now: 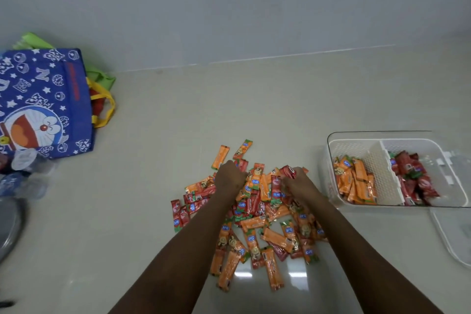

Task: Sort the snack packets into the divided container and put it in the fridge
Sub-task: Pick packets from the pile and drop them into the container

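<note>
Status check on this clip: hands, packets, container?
Right hand pinching red packet; left hand curled in pile. Container part-filled, orange left, red right. Nothing blocking.

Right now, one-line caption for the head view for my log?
Both hands, left hand and right hand, dig into the floor pile of packets beside the half-filled divided container.

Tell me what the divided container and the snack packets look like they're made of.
Divided container: apparently rigid plastic, a clear outer shell with a white perforated insert. Snack packets: thin glossy printed film, probably plastic or foil laminate; they crinkle and catch the light.
</note>
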